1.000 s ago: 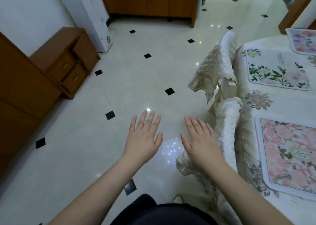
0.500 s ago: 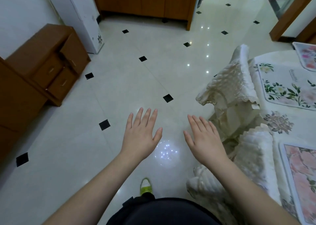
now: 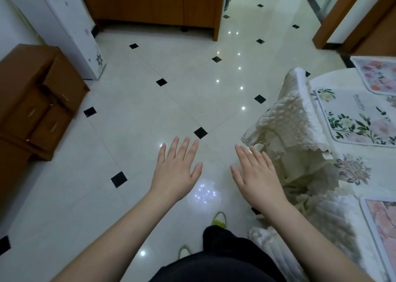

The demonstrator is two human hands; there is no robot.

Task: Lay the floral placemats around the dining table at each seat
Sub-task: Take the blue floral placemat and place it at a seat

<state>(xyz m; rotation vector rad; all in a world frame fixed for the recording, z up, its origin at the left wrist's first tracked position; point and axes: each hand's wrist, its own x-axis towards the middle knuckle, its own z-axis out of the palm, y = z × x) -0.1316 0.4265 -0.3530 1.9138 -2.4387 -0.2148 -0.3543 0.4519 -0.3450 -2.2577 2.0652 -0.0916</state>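
Observation:
Three floral placemats lie on the dining table (image 3: 364, 181) at the right edge: a white one with green leaves (image 3: 355, 118), a pink one at the far corner (image 3: 379, 75), and a pink one at the near right (image 3: 383, 223), partly cut off. My left hand (image 3: 175, 170) and my right hand (image 3: 257, 178) hover palm down over the floor with fingers straight, holding nothing. Both hands are left of the table and apart from the mats.
Two chairs with cream quilted covers, one further off (image 3: 287, 114) and one nearer (image 3: 330, 223), stand tucked against the table. A brown drawer unit (image 3: 36, 97) is at the left, a white appliance (image 3: 64, 24) behind it, wooden cabinets (image 3: 156, 2) at the back. My feet (image 3: 218, 219) are on the tiled floor.
The view has swung left and away from the table, so less of the mats shows. Both hands stay flat and empty in front of me.

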